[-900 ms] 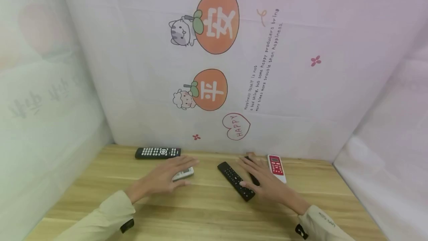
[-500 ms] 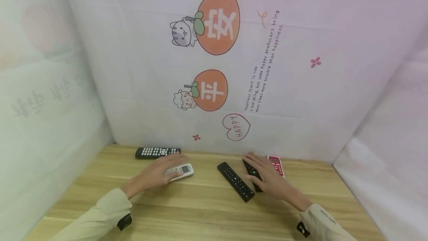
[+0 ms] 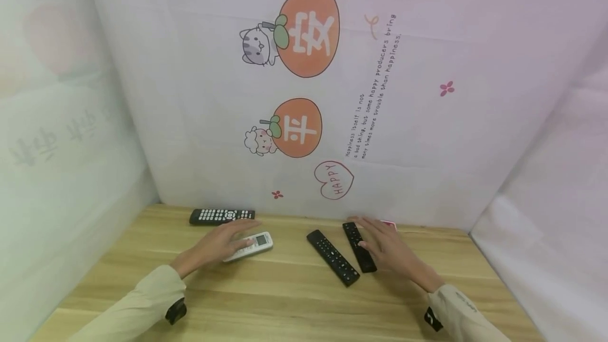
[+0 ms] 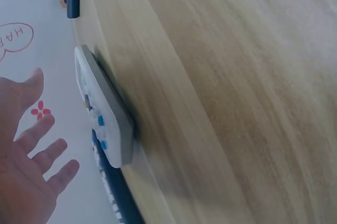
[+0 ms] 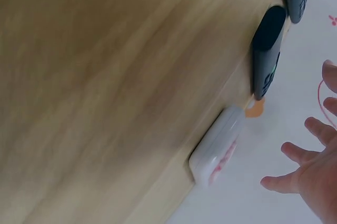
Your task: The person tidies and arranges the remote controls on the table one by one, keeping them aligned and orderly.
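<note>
My left hand (image 3: pixel 218 241) hovers over a white remote control (image 3: pixel 260 243), its fingers spread and apart from it in the left wrist view. A black remote with white buttons (image 3: pixel 209 216) lies just behind that hand, partly covered by its fingers in the head view. My right hand (image 3: pixel 387 244), fingers loosely extended, is above a red and white remote (image 5: pixel 224 153), which it mostly hides in the head view. Beside its thumb lies a slim black remote (image 3: pixel 357 247). Another black remote (image 3: pixel 332 257) lies slanted between the two hands. Neither hand holds anything.
All the remotes lie on a wooden table (image 3: pixel 266 300). A white printed cloth (image 3: pixel 209 120) stands along the table's back edge, and pale cloth walls (image 3: pixel 546 226) close off both sides.
Both hands have drawn apart: the left moved left, uncovering more of the white remote. The right moved right, off the slim black remote and over the red and white one. The remotes stayed put.
</note>
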Motion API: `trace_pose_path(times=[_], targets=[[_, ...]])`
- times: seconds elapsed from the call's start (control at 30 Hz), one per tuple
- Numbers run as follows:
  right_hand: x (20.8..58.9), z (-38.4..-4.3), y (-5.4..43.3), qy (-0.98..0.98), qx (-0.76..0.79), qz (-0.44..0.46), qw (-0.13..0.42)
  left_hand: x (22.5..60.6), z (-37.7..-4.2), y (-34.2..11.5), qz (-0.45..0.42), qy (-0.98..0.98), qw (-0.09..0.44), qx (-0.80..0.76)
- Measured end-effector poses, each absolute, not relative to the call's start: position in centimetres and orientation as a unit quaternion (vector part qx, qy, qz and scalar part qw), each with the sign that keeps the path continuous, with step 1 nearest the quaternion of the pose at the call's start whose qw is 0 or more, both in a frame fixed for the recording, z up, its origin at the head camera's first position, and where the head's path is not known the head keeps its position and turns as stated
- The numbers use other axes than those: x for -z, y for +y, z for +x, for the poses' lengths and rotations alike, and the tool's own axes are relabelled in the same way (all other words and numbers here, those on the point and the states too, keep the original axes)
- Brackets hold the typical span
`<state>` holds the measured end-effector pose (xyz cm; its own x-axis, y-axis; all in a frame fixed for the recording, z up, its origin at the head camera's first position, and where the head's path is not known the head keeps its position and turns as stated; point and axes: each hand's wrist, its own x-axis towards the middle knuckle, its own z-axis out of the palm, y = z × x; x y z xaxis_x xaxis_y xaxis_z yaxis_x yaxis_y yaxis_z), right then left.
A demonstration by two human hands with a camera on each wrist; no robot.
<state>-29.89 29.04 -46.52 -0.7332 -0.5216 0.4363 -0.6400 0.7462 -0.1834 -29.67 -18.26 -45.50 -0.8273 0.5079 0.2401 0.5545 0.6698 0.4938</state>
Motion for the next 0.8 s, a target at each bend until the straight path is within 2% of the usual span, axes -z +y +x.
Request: trace_pose_path(times=[0.33,0.6,0.8], targets=[[46.3,-30.5,31.1,-0.938,-0.142,0.252,0.193,46.6,-30.6,-18.5,-0.262,-0.909,0.005,0.323],[47.0,-31.5,32.2,-0.936,-0.166,0.237,0.202,46.1,-31.4,-18.4,-0.226,-0.914,-0.024,0.336],[47.5,-32.0,33.3,-0.95,-0.192,0.153,0.194,45.9,-31.7,-18.1,-0.198,-0.924,-0.039,0.326]])
